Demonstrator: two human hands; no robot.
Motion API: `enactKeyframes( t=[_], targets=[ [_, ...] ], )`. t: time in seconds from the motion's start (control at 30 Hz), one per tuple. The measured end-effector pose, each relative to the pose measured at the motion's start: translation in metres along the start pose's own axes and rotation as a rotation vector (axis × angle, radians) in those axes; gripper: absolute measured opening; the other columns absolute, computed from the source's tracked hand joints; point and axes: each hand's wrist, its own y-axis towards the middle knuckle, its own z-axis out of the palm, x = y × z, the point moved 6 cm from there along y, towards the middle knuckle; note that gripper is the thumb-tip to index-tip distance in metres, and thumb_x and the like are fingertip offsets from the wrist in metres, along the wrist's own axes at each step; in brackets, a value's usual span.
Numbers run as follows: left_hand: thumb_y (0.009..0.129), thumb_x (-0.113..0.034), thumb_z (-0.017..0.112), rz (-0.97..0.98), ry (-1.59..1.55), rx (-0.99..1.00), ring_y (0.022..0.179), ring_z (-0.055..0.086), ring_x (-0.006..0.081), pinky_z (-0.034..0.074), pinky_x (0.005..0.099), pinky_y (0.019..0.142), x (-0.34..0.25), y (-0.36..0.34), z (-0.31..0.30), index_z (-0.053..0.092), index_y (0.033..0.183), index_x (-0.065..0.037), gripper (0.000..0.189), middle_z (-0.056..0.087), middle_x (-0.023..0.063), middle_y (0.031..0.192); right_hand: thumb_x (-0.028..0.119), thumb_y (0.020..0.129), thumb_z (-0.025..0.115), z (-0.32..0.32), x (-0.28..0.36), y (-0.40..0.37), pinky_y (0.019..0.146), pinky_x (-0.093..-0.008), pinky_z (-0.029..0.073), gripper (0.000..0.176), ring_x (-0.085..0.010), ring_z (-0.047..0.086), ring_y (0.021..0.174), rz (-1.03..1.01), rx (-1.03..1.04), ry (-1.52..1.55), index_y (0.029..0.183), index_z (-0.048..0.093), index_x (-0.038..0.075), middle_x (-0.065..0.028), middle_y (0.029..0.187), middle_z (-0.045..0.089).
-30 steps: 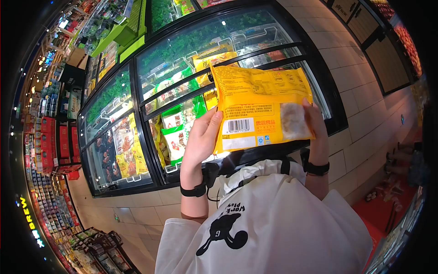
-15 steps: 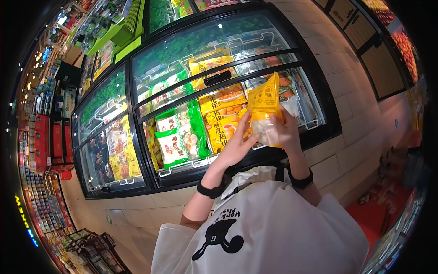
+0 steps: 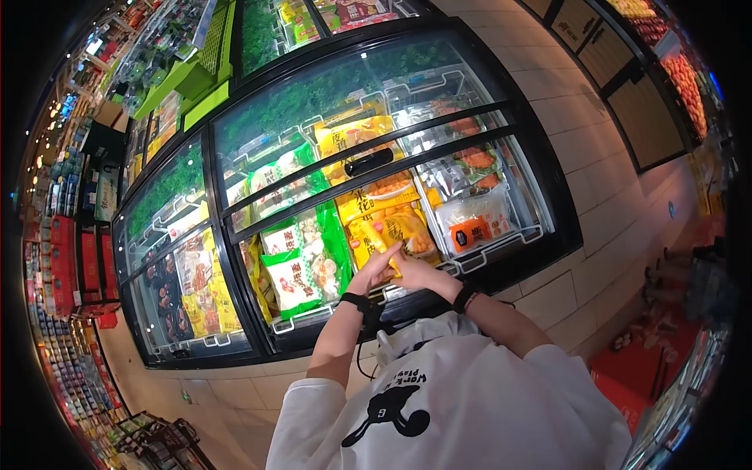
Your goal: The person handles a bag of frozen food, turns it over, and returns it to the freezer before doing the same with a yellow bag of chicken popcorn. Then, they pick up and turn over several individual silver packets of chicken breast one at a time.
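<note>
Both hands hold a yellow food bag (image 3: pixel 381 244), turned so that I see it nearly edge-on. My left hand (image 3: pixel 374 272) is closed at its left side. From the right, my right hand (image 3: pixel 415 272) closes on its lower end, the two hands almost touching. Behind the bag, under the freezer glass, lie more yellow food packs (image 3: pixel 407 229). To their left are green-and-white frozen food bags (image 3: pixel 291 280). Clear packs with an orange label (image 3: pixel 471 232) lie to the right.
The chest freezer's black frame (image 3: pixel 517 258) runs just beyond my hands. A dark handle (image 3: pixel 368 162) sits on its sliding glass lid. White wire baskets (image 3: pixel 513 238) divide the goods. A green crate stand (image 3: pixel 205 74) rises at the upper left, and red boxes (image 3: pixel 74 262) stand far left.
The yellow bag has come down and left, and has turned from face-on to nearly edge-on. My hands have drawn together around it, uncovering the orange-labelled packs.
</note>
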Motion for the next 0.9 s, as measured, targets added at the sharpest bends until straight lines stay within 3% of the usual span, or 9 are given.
enactKeyframes(
  t=[0.07, 0.17, 0.27, 0.37, 0.47, 0.63, 0.7, 0.8, 0.9],
  targets=[
    [0.08, -0.029, 0.058, -0.086, 0.144, -0.1, 0.074, 0.057, 0.0146, 0.048, 0.0271, 0.059, 0.016, 0.02, -0.046, 0.046, 0.114, -0.009, 0.041, 0.058, 0.0043, 0.093, 0.029, 0.075, 0.056, 0.026, -0.015, 0.001, 0.087, -0.0402, 0.039, 0.072, -0.0389, 0.045, 0.105, -0.085, 0.057, -0.037, 0.127, 0.02, -0.006, -0.0305, 0.126, 0.03],
    [0.074, -0.021, 0.06, 0.094, 0.505, -0.29, 0.065, 0.059, 0.0162, 0.047, 0.0285, 0.056, 0.029, 0.06, -0.119, 0.058, 0.097, -0.004, 0.029, 0.062, 0.0061, 0.077, 0.032, 0.08, 0.052, 0.017, -0.002, -0.021, 0.086, -0.0373, 0.039, 0.052, -0.0337, 0.05, 0.102, -0.037, 0.339, 0.01, 0.119, 0.042, -0.001, -0.0218, 0.108, 0.052],
    [0.07, -0.02, 0.061, 0.011, 0.751, -0.378, 0.066, 0.06, 0.0202, 0.047, 0.031, 0.059, 0.042, 0.077, -0.163, 0.06, 0.09, 0.0, 0.029, 0.062, 0.0119, 0.075, 0.03, 0.084, 0.049, -0.005, -0.015, -0.039, 0.084, -0.0353, 0.041, 0.045, -0.0299, 0.052, 0.1, -0.157, 0.169, 0.192, 0.117, 0.045, 0.0, -0.0189, 0.108, 0.054],
    [0.068, -0.023, 0.062, 0.019, 0.843, -0.409, 0.07, 0.061, 0.0259, 0.047, 0.0333, 0.063, 0.047, 0.083, -0.176, 0.061, 0.087, 0.001, 0.031, 0.062, 0.0167, 0.076, 0.025, 0.084, 0.051, -0.05, -0.033, -0.061, 0.083, -0.0279, 0.042, 0.042, -0.0205, 0.055, 0.097, 0.143, 0.133, 0.38, 0.117, 0.045, 0.0, -0.0146, 0.107, 0.057],
    [0.067, -0.024, 0.063, 0.03, 0.972, -0.476, 0.073, 0.061, 0.0294, 0.048, 0.035, 0.065, 0.031, 0.066, -0.163, 0.061, 0.085, 0.001, 0.032, 0.062, 0.0189, 0.078, 0.019, 0.085, 0.05, -0.075, -0.076, -0.085, 0.075, -0.0255, 0.044, 0.036, -0.0163, 0.058, 0.088, 0.23, -0.139, 0.573, 0.115, 0.046, 0.0, -0.0131, 0.096, 0.06],
    [0.067, -0.013, 0.065, -0.117, 1.199, -0.624, 0.073, 0.06, 0.032, 0.048, 0.0384, 0.064, -0.047, 0.006, -0.125, 0.061, 0.091, -0.005, 0.026, 0.062, 0.0143, 0.083, 0.017, 0.087, 0.046, -0.111, -0.09, -0.115, 0.081, -0.0248, 0.042, 0.036, -0.0146, 0.056, 0.093, 0.314, -0.217, 0.718, 0.117, 0.043, -0.002, -0.0124, 0.101, 0.058],
    [0.066, -0.016, 0.067, 0.355, 1.273, -1.038, 0.084, 0.056, 0.0323, 0.046, 0.0388, 0.07, -0.09, -0.016, -0.095, 0.051, 0.103, -0.006, 0.041, 0.055, 0.0144, 0.094, 0.016, 0.088, 0.045, -0.117, -0.087, -0.119, 0.082, -0.0245, 0.041, 0.034, -0.0145, 0.055, 0.095, 0.286, -0.243, 0.78, 0.117, 0.043, -0.002, -0.0122, 0.102, 0.058],
    [0.065, -0.016, 0.066, 0.689, 1.574, -0.618, 0.091, 0.049, 0.0302, 0.041, 0.0373, 0.078, -0.089, 0.02, -0.037, 0.048, 0.104, -0.003, 0.044, 0.05, 0.0154, 0.098, 0.015, 0.088, 0.045, -0.099, -0.099, -0.108, 0.082, -0.0243, 0.041, 0.033, -0.0138, 0.054, 0.095, 0.293, -0.22, 0.848, 0.117, 0.043, 0.0, -0.0113, 0.102, 0.057],
    [0.067, -0.017, 0.066, 0.825, 1.42, -0.407, 0.083, 0.053, 0.027, 0.044, 0.0355, 0.071, -0.071, 0.071, -0.022, 0.051, 0.099, -0.002, 0.038, 0.051, 0.0159, 0.093, 0.016, 0.087, 0.047, -0.091, -0.086, -0.097, 0.081, -0.0238, 0.042, 0.033, -0.0127, 0.054, 0.094, 0.291, -0.161, 0.806, 0.117, 0.044, 0.001, -0.0104, 0.101, 0.057]
  ],
)
